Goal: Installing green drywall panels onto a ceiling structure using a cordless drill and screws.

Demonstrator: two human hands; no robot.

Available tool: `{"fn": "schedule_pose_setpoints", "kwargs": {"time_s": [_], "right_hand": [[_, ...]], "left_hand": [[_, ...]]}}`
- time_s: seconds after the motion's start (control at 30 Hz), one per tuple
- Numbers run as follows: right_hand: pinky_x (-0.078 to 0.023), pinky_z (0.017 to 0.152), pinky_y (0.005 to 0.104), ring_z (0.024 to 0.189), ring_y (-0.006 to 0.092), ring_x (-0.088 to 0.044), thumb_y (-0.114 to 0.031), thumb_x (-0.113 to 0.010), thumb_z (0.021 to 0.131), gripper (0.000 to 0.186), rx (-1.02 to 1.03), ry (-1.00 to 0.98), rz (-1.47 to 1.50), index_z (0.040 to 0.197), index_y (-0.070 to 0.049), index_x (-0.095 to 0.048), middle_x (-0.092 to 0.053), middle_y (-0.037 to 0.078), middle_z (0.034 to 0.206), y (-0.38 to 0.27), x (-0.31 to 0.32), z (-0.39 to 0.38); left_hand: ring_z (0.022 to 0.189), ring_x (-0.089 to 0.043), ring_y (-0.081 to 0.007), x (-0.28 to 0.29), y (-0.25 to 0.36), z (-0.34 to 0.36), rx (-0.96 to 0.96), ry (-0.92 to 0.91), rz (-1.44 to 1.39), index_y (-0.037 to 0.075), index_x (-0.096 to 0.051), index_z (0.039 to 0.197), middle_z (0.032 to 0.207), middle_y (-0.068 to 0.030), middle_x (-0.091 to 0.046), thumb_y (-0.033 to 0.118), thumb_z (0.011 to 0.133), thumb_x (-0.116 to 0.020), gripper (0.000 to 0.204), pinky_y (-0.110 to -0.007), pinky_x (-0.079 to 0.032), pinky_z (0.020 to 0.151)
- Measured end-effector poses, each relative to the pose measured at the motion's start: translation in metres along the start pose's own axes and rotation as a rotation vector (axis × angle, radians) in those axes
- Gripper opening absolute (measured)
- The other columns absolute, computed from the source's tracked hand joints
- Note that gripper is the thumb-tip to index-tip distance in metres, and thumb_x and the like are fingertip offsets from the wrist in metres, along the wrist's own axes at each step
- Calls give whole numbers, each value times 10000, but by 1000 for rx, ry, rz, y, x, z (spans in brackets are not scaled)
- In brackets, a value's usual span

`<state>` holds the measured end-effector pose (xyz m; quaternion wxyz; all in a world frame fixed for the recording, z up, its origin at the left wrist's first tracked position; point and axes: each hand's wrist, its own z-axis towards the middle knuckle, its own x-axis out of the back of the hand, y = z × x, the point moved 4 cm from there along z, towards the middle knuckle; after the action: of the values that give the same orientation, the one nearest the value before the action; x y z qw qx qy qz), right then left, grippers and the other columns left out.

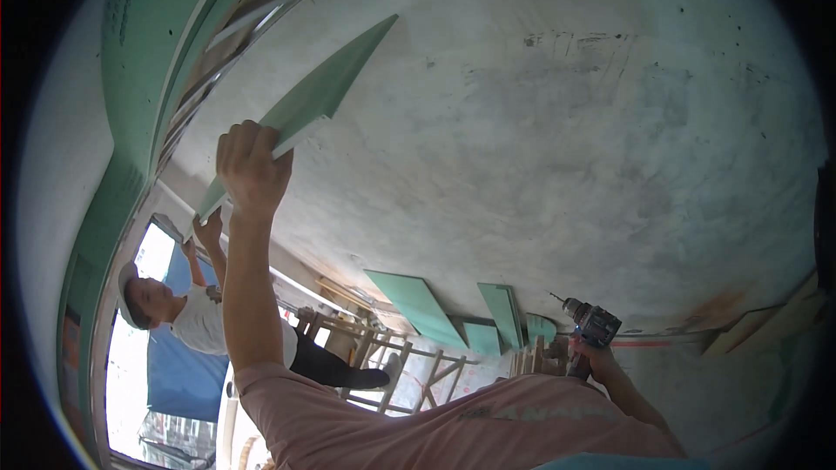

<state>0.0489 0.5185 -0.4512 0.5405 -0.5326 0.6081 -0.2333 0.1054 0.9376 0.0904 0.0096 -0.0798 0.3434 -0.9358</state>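
At left, the held board (320, 89) slants lengthwise up-right.

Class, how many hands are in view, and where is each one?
4: the wearer's left hand on the green board, right hand holding the drill, and, near the board's far end, the co-worker's upper hand and lower hand. Others may be hidden.

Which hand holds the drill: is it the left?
No, the right hand holds the drill; the left hand holds a green board.
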Motion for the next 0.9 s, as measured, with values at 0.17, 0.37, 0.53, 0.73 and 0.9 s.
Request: {"fn": "schedule_pose_setpoints", "kwargs": {"time_s": [0.17, 0.37, 0.53, 0.73, 0.9], "right_hand": [[-498, 679, 320, 721, 166, -613, -104, -665, 797, 312, 35, 37, 97, 1086, -11, -593, -610, 44, 815, 6, 2, 3], [-517, 689, 332, 749, 182, -630, -57, -672, 783, 298, 127, -9, 84, 1068, 3, -608, -627, 61, 843, 11, -5, 6], [-525, 679, 337, 741, 183, -634, -40, -668, 776, 298, 166, 24, 141, 1066, -7, -609, -625, 63, 843, -4, -8, -10], [-525, 651, 331, 728, 183, -641, -55, -667, 764, 325, 177, 70, 223, 1081, -18, -603, -623, 59, 814, -3, 1, -16], [-517, 636, 331, 690, 177, -628, -41, -678, 783, 265, 150, 108, 257, 1037, -37, -602, -605, 37, 800, -6, -1, -22]], "left_hand": [[677, -543, -258, 28, 11, 80, -76, 111, 4, 89, -571, 754, 738, -48, -526, 190, 724, -804, 255, -388, -422, 610], [758, -534, -226, 41, 50, 149, -183, 238, 7, 90, -667, 1040, 819, -35, -534, 209, 711, -802, 376, -382, -407, 681], [811, -505, -243, 43, 63, 181, -197, 224, 32, 91, -601, 1297, 886, -52, -515, 208, 781, -768, 555, -388, -398, 734], [838, -489, -224, 37, 63, 181, -200, 240, 99, 131, -534, 1396, 893, -35, -502, 234, 796, -757, 647, -379, -373, 789], [900, -483, -219, 23, 49, 180, -188, 236, 124, 174, -490, 1440, 958, -25, -497, 250, 797, -763, 703, -387, -356, 858]]}}
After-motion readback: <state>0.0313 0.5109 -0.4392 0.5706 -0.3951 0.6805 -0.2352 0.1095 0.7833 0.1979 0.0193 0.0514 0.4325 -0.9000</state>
